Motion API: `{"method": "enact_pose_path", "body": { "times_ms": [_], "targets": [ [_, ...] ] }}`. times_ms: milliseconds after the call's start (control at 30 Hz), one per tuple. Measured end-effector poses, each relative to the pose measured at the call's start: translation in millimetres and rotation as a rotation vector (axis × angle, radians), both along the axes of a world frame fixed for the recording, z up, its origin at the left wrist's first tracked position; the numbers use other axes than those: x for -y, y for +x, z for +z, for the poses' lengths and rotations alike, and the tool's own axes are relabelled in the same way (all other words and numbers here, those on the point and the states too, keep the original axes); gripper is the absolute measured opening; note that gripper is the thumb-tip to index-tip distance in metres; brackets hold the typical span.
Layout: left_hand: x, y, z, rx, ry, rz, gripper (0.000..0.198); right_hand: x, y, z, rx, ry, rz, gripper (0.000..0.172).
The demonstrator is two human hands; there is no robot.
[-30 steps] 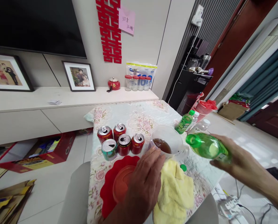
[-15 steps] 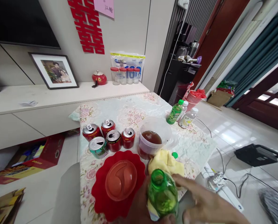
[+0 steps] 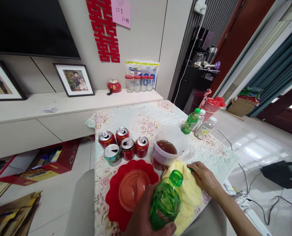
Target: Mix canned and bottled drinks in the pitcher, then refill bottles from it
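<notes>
My left hand (image 3: 146, 219) is wrapped round an open green bottle (image 3: 166, 200), held upright low over the near table edge. My right hand (image 3: 205, 178) rests on the yellow cloth (image 3: 187, 193), fingers closed on a small green cap (image 3: 190, 169) at the cloth's far edge. Just behind stands a clear plastic jug (image 3: 169, 147) with brown liquid in it. A red scalloped plate (image 3: 114, 200) carrying a red lid (image 3: 133, 193) lies left of the bottle.
Several opened drink cans (image 3: 122, 146) stand left of the jug. A green bottle (image 3: 190, 122) and two clear bottles (image 3: 206, 127) stand at the table's far right. Cables and a power strip (image 3: 246, 205) lie on the floor to the right. Boxes (image 3: 38, 164) sit left.
The green bottle passed from my right hand into my left hand and now stands upright. My right hand moved onto the yellow cloth and closed on the green cap.
</notes>
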State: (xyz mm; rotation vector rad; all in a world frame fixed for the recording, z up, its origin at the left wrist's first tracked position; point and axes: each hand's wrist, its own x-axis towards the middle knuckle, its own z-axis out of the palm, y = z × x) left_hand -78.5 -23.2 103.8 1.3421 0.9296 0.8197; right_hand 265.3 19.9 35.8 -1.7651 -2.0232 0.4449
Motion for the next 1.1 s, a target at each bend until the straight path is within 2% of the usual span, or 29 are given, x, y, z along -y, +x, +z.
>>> {"method": "enact_pose_path", "body": {
  "times_ms": [167,300,367,467,533,633,767,833,967,1100],
  "targets": [
    [0,-6,9.2,-0.087,-0.027,-0.012,0.074,-4,5,3.6,0.036,0.011,0.022,0.028],
    [3,-11,11.3,0.019,-0.055,-0.024,0.071,-4,8,11.0,0.036,0.055,-0.059,0.024],
    [4,-12,12.8,0.049,-0.081,-0.020,0.072,1,5,21.6,0.001,0.094,-0.111,0.025],
    [4,-11,15.6,-0.019,-0.102,-0.022,0.072,19,-9,49.4,-0.093,0.120,-0.121,0.027],
    [4,-9,15.4,-0.089,-0.040,-0.019,0.073,34,-26,74.4,-0.169,0.114,-0.088,0.026],
    [5,-7,10.3,-0.220,0.155,0.020,0.079,51,-55,114.0,-0.382,0.144,0.000,0.022],
    [6,-9,1.4,-0.362,0.365,-0.029,0.085,54,-79,150.3,-0.404,0.162,0.174,0.027],
    [6,-12,-2.1,-0.418,0.423,-0.050,0.089,51,-84,158.3,-0.349,0.149,0.263,0.034],
    [6,-19,-6.7,-0.501,0.572,-0.013,0.093,44,-89,163.9,-0.284,0.148,0.371,0.044],
    [5,-23,-4.9,-0.643,0.626,-0.020,0.092,41,-95,164.1,-0.304,0.140,0.409,0.042]
  ]
}}
